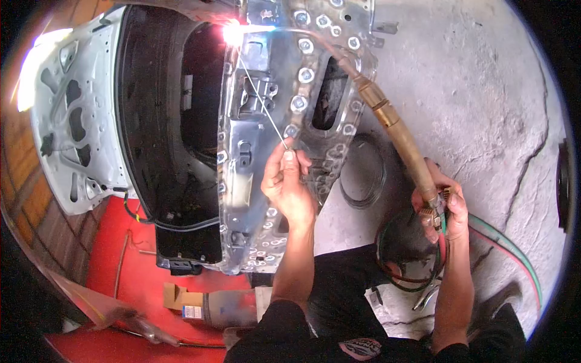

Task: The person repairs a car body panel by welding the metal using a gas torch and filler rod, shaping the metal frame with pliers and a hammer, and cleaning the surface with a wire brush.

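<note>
My left hand (292, 181) pinches a thin welding rod (261, 98) between thumb and fingers, in front of a bare metal car rear panel (260, 57). The rod slants up and left toward a bright flame glow at the panel's upper left edge. In my right hand (445, 202) is a brass gas welding torch (396, 130), gripped around its valve end. Its thin curved tip reaches left across the panel, and the flame points at the glowing spot. Glare hides the exact place where rod and flame meet. Several round weld marks dot the panel.
Green and red hoses (508, 239) trail from the torch over the cracked concrete floor (460, 72). A coil of wire (363, 172) lies beside the panel. Left are a dark trunk opening (163, 115), a white car lid (75, 115) and a cardboard box (181, 300) on red sheeting (151, 236).
</note>
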Tool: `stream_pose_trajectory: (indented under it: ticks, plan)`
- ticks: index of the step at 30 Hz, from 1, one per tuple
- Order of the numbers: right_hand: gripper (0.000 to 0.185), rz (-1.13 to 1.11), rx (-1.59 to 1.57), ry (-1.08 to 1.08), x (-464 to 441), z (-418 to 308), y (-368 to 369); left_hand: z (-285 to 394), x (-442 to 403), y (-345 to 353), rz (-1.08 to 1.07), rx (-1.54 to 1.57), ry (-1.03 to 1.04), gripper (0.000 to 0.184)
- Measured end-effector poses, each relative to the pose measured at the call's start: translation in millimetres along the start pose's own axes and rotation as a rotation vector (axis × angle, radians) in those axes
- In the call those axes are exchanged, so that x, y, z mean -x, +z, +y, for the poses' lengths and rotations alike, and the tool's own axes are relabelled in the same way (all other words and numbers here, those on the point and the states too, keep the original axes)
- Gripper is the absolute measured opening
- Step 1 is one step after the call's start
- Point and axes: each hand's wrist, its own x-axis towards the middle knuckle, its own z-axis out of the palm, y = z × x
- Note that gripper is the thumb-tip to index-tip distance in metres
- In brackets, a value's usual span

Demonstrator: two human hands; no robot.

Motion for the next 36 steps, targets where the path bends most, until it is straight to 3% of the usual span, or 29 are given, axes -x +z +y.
stream_pose_trajectory:
  ticks: [16, 36]
  plan:
    - [0.109, -0.167, -0.150, 0.111, -29.7, 17.5, 25.5, -5.2, -14.8, 2.4, -0.004, -0.078, 0.052, 0.030]
    - [0.104, -0.097, -0.139, 0.012, -38.2, 16.7, 40.8, -4.0, -19.5, 3.0, 0.001, -0.044, 0.056, 0.031]
